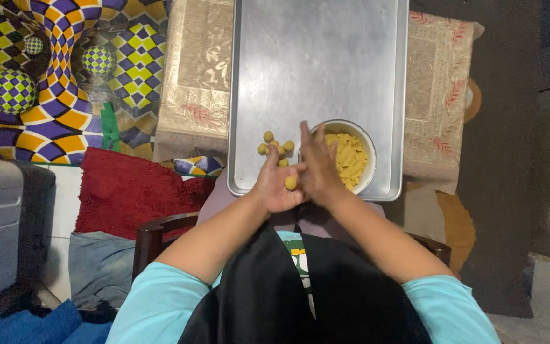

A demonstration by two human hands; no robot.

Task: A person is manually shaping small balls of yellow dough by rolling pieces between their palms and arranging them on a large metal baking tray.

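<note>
I see my left hand (276, 186) and right hand (318, 171) pressed palm to palm over the near edge of the metal baking tray (319, 57), fingers flat, with a small yellow dough ball (291, 183) pinched between the palms. A handful of finished dough balls (275, 148) sit clustered on the tray just beside the white bowl (368, 148). The cut dough pieces (349, 160) in it are plentiful, and most of the tray is bare, so I judge the rolling barely begun.
</note>
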